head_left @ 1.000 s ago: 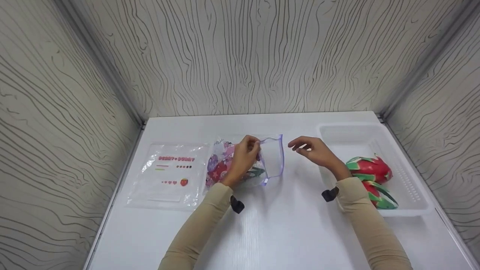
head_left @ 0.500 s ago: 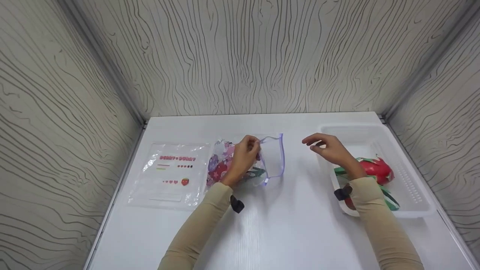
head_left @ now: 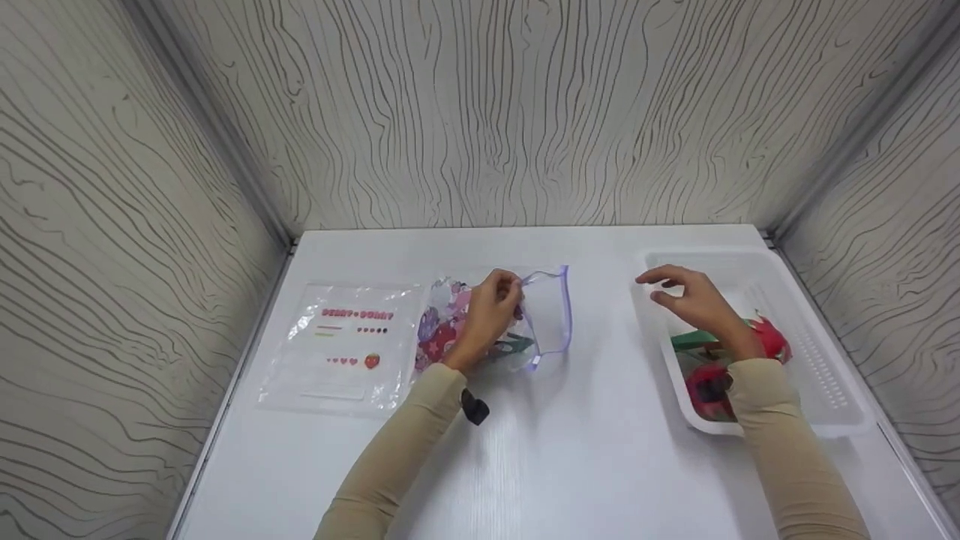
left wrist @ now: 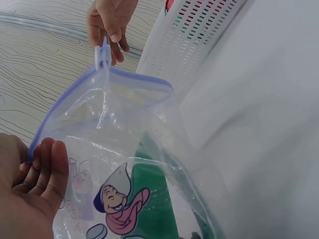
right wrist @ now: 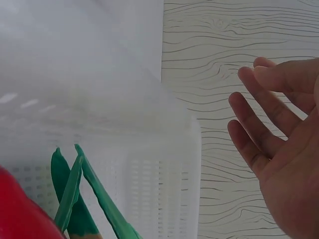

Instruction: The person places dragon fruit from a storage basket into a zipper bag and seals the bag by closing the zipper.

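A clear zip bag (head_left: 551, 319) with a purple-edged mouth lies mid-table, its mouth spread apart. My left hand (head_left: 491, 311) pinches the rim of that mouth. In the left wrist view the bag shows a printed cartoon figure (left wrist: 115, 196), and a green leafy piece (left wrist: 152, 194) shows through the plastic. My right hand (head_left: 694, 300) hovers over the left side of a white basket (head_left: 821, 330), fingers relaxed and holding nothing. Red dragon fruits (head_left: 776, 341) with green leaves lie in the basket beneath the right forearm, which partly hides them.
A flat clear bag (head_left: 341, 349) with pink lettering and a strawberry print lies to the left on the white table (head_left: 540, 465). Wood-grain panels (head_left: 480, 112) rise behind and at both sides. The basket has perforated walls (left wrist: 197, 25).
My right hand has moved right, away from the bag mouth and over the basket's left side. The left hand keeps its place on the bag rim.
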Demonstrator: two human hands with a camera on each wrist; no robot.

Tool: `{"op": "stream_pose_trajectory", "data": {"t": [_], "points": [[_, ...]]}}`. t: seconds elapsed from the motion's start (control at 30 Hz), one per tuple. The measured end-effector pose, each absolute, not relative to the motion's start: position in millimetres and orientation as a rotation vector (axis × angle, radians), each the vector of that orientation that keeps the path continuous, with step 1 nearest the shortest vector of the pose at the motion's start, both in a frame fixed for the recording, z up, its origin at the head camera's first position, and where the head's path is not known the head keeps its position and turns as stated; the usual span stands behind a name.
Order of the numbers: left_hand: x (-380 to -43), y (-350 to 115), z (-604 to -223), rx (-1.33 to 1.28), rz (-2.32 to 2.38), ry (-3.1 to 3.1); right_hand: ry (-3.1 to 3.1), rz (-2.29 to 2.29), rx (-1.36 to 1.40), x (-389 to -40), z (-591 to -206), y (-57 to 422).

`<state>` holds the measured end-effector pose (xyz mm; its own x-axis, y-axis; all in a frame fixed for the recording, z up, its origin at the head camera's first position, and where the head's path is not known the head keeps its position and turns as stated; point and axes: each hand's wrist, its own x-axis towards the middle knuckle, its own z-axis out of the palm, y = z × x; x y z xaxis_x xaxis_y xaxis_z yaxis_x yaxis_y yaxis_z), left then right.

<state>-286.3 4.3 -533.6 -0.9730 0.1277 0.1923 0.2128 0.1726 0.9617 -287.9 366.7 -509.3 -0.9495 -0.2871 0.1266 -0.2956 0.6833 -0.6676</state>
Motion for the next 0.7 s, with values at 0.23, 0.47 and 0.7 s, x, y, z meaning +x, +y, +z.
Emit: {"op": "stream_pose_trajectory", "data": {"t": [0.23, 0.47, 0.7], "points": [[-285.2, 3.0, -532.3, -0.318, -1.958, -2.394, -2.855, 1.089, 0.476, -282.7, -511.0, 385.8], [-285.4, 1.8, -532.6, -0.302, -1.974, -2.413, -2.890, 1.114, 0.423, -281.5, -512.7, 405.0], [-285.9, -0.2, -533.7, -0.332, -1.997, -2.383, -2.956, 1.099, 0.343, -276.3, -513.7, 422.2]]}}
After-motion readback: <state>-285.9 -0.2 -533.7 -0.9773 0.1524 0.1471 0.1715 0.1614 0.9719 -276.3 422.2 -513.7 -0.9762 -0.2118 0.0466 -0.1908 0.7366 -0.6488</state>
